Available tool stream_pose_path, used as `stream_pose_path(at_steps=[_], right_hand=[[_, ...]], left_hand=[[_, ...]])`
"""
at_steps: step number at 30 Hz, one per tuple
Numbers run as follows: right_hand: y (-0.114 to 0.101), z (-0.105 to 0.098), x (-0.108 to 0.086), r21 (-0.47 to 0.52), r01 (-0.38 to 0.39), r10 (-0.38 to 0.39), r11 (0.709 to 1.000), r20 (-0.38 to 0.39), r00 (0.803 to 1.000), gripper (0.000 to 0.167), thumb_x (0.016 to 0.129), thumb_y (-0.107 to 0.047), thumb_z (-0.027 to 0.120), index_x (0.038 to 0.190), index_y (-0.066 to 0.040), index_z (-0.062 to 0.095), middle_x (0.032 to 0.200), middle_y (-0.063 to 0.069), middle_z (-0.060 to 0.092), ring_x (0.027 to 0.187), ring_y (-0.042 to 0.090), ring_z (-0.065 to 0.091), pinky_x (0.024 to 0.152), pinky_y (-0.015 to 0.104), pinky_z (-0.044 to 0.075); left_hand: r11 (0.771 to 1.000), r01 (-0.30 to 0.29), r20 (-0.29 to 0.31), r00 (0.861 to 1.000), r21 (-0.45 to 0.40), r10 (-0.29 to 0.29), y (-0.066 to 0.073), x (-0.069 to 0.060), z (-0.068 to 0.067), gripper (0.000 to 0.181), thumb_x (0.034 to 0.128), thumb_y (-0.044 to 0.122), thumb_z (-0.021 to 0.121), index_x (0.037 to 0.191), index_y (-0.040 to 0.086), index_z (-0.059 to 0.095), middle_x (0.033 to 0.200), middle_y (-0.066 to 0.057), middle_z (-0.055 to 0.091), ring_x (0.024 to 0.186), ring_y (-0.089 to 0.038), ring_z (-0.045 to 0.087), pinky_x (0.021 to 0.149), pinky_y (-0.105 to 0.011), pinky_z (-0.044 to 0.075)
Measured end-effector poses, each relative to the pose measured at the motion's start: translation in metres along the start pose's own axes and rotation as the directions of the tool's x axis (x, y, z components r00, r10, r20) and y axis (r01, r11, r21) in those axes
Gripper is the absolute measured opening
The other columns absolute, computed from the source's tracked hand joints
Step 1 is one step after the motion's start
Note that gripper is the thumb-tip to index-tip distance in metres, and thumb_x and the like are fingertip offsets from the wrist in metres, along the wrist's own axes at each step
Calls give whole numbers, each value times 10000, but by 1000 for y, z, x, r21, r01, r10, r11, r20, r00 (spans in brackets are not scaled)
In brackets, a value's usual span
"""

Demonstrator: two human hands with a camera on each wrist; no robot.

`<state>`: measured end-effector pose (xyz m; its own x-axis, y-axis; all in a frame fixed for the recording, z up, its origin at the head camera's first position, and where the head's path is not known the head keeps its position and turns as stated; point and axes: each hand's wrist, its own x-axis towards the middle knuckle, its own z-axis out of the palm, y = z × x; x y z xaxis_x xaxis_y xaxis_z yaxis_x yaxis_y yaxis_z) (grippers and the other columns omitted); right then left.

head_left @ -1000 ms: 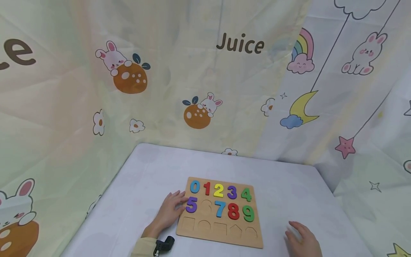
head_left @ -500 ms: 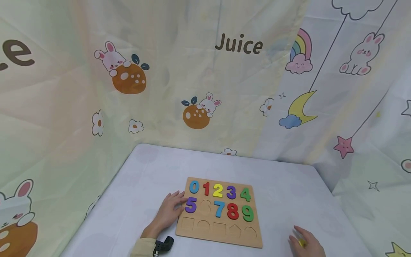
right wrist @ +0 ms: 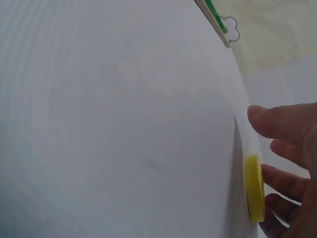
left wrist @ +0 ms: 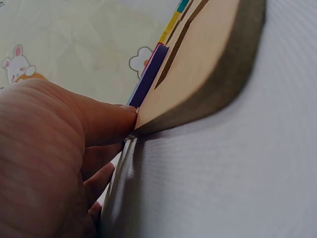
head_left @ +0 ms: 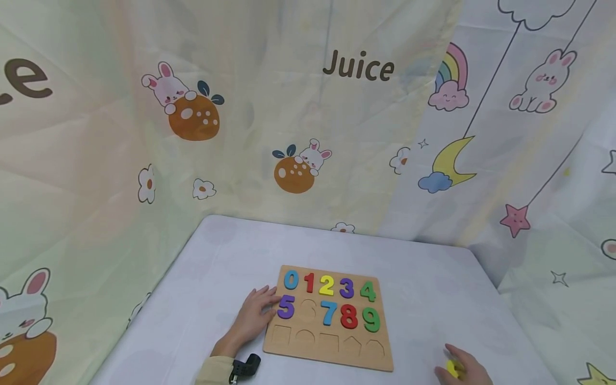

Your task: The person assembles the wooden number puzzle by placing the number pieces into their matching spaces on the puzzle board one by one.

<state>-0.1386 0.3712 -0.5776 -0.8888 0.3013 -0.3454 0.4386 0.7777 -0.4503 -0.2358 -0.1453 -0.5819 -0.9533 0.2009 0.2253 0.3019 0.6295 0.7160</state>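
A wooden number board (head_left: 332, 346) lies on the white table, with coloured numerals in its upper two rows. My left hand (head_left: 252, 315) rests at its left edge, beside the purple 5 (head_left: 286, 307). In the left wrist view, the thumb (left wrist: 111, 121) touches the board's edge near that numeral. At the lower right, my right hand (head_left: 464, 369) is over a small yellow piece (head_left: 451, 368), partly hidden. The right wrist view shows this yellow piece (right wrist: 254, 188) edge-on, fingertips at its face and thumb apart. Its full shape cannot be made out.
The board has a vacant recess (head_left: 308, 310) between the 5 and the blue 7 (head_left: 329, 313), and a lower row of vacant shape outlines. A black device (head_left: 246, 365) sits on the left wrist. Printed curtains (head_left: 240, 171) stand behind and beside the table (head_left: 250, 240).
My right hand has shifted slightly right and toward me, and the yellow piece has come into sight by the fingers. My left hand and the board stay in place.
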Motion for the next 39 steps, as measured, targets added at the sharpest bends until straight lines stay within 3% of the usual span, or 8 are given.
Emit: stream_pose_path(at_steps=[5,10,14,17,23,32,36,39], right_hand=[[18,0,6,-11,18,-17,1000,42,999,1205,550,-685,772,1447,5,359,1387,285,401,1243,565,342,967,716,362],[31,-6,3,-2,59,-59,998,97,994,1154,594,-657,777,1455,-13,358,1383,261,404,1206,529,416,909,663,452],[33,-9,-3,19,108,-109,994,87,990,1038,649,-584,803,1433,-30,406,1302,196,487,1006,319,577,805,488,550],[31,-10,-6,31,121,-122,992,72,990,993,665,-564,804,1414,-30,433,1240,147,526,917,187,575,743,400,557],[26,-9,-7,41,106,-108,994,48,993,980,656,-541,810,1403,-20,449,1287,189,506,962,263,607,748,419,574],[3,-4,-10,129,129,-128,983,-16,992,793,681,-173,870,1373,-62,498,1269,257,535,820,184,633,656,339,579],[-6,-5,-11,141,117,-118,983,1,993,790,690,-178,865,1385,-99,498,1237,227,569,810,169,617,644,321,558],[-11,-5,-10,137,87,-90,987,17,996,806,700,-215,862,1399,-99,478,1125,149,612,807,177,593,629,306,529]], left_hand=[[1000,-6,-1,1000,2,6,1,0,0,298,890,81,671,1186,109,691,1415,-92,544,1395,-327,382,1198,-550,143],[1000,-14,-4,1000,9,14,1,-1,-1,297,887,76,670,1182,100,692,1407,-100,550,1388,-338,389,1194,-558,150],[1000,-25,-14,1000,6,25,2,-1,-1,302,872,54,676,1171,92,695,1397,-119,557,1377,-361,398,1186,-574,156],[1000,-23,-13,1000,5,23,2,-1,-1,304,869,51,677,1169,93,696,1398,-120,556,1378,-362,396,1186,-573,153],[1000,-10,0,1000,4,10,2,-1,-1,304,874,67,676,1174,106,693,1405,-109,551,1385,-350,389,1189,-567,151],[1000,-7,5,1000,1,7,0,-1,-1,305,882,78,679,1185,116,690,1412,-99,546,1389,-340,387,1194,-562,146],[1000,-5,4,1000,9,5,0,0,0,302,886,88,679,1186,122,689,1412,-92,546,1389,-329,390,1196,-554,149],[1000,-9,1,1000,13,9,0,-1,0,303,884,86,681,1185,120,689,1410,-95,548,1387,-331,392,1195,-557,154]])
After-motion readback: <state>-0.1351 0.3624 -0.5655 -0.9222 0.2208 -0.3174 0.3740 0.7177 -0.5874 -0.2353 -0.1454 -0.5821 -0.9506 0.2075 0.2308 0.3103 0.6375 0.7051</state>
